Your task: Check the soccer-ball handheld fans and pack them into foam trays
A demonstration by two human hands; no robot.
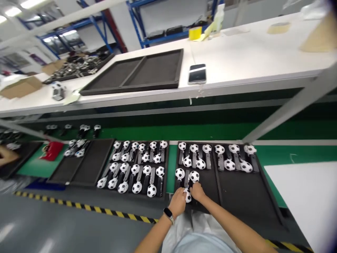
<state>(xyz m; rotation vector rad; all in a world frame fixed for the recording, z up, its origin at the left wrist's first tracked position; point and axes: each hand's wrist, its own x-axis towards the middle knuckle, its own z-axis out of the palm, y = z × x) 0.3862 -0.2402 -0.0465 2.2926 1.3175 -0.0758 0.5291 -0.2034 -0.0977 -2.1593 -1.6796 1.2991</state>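
Note:
Pieces with a black-and-white soccer-ball head and a black handle lie in a black divided tray [247,196] in front of me. My left hand [178,202], with a dark band on its wrist, is closed at the left side of a soccer-ball piece [188,196] in the nearest row. That piece's handle points away from me. Beside it, my right hand [198,192] is closed just below the head of another soccer-ball piece [194,176], hiding its handle. A third soccer-ball piece [180,173] lies left of these two.
Another black tray [167,175] full of such pieces stands to the left, then a partly filled tray [88,165] and a red item [52,150]. A co-worker's hand [7,154] shows far left. The white shelf [237,52] above holds a phone [197,74] and a tray [155,68].

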